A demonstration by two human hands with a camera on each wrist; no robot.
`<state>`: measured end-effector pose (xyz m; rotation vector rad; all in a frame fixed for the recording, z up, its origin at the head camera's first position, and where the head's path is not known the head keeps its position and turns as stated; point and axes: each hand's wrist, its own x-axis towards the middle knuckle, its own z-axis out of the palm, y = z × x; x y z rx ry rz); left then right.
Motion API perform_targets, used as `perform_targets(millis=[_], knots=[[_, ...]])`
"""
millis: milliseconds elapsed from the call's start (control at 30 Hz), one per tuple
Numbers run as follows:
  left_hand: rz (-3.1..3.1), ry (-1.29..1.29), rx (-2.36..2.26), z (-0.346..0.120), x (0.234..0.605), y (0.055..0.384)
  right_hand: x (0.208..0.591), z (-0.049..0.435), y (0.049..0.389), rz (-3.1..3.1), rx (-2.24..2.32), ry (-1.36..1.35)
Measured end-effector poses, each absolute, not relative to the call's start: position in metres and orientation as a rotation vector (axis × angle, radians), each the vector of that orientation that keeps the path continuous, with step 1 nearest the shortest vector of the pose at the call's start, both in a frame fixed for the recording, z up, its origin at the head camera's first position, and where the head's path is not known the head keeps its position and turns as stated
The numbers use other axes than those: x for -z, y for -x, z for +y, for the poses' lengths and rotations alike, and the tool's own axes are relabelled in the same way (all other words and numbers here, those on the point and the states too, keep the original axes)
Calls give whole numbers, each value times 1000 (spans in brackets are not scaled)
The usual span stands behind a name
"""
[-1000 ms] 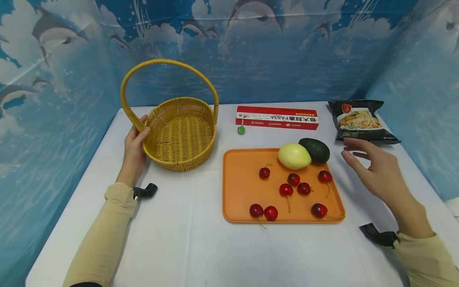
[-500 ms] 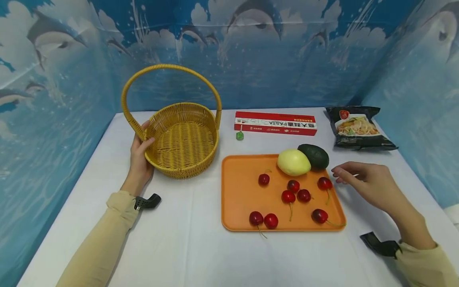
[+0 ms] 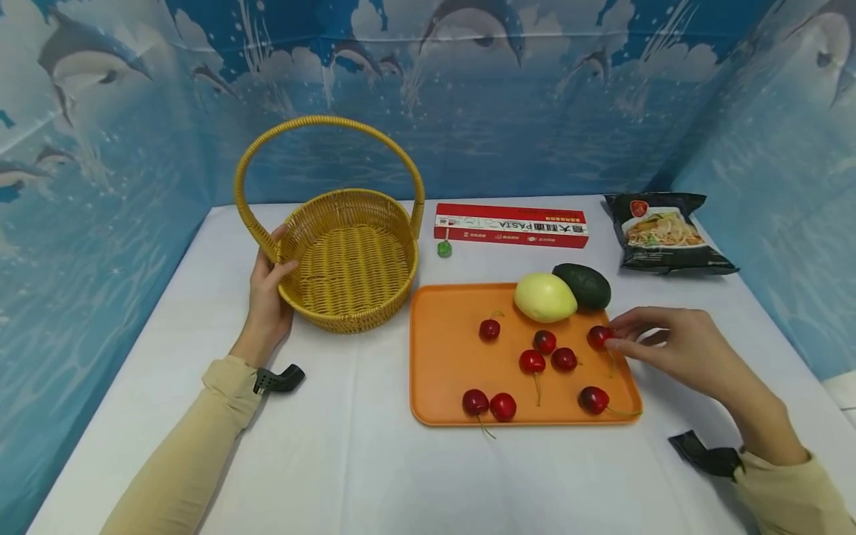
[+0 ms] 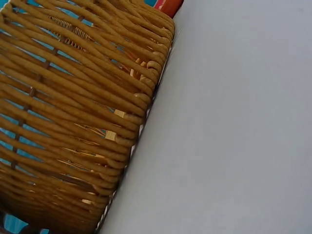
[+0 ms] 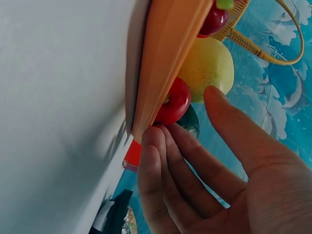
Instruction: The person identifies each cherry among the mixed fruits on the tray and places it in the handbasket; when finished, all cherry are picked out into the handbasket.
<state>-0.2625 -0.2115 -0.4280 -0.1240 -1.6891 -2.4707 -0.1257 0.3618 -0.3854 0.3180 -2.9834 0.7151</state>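
Observation:
My left hand (image 3: 267, 301) grips the rim of a yellow woven basket (image 3: 354, 321) at the foot of its tall handle; the thumb lies inside the rim. Only the basket's side (image 4: 73, 112) fills the left wrist view, with the hand unseen. At the right edge of an orange tray (image 3: 438, 357), my right hand (image 3: 685, 345) reaches around a red cherry (image 3: 598, 337). In the right wrist view the fingertips are close below that cherry (image 5: 176, 101), while the thumb stands apart from it. Several other cherries (image 3: 532, 362) lie on the tray.
A yellow lemon (image 3: 545, 297) and a dark green avocado (image 3: 583, 287) sit at the tray's back right corner. Behind them lie a red pasta box (image 3: 511, 225), a small green item (image 3: 444, 249) and a black noodle packet (image 3: 669, 234). Dolphin-print curtains enclose the table.
My right hand has come down and leftward from beside the noodle packet to the cherry at the tray's right edge. The basket, in my left hand, has shifted slightly right.

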Motion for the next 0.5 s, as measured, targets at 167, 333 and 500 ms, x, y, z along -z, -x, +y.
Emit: perform_targets(millis=[167, 333, 500], knots=[[-1713, 127, 2456, -208, 430, 259, 387, 357, 126, -2994, -671, -373], [-1715, 124, 2432, -209, 431, 258, 386, 351, 127, -3049, -618, -434], [-1728, 134, 2427, -208, 431, 261, 388, 349, 126, -3078, -629, -470]])
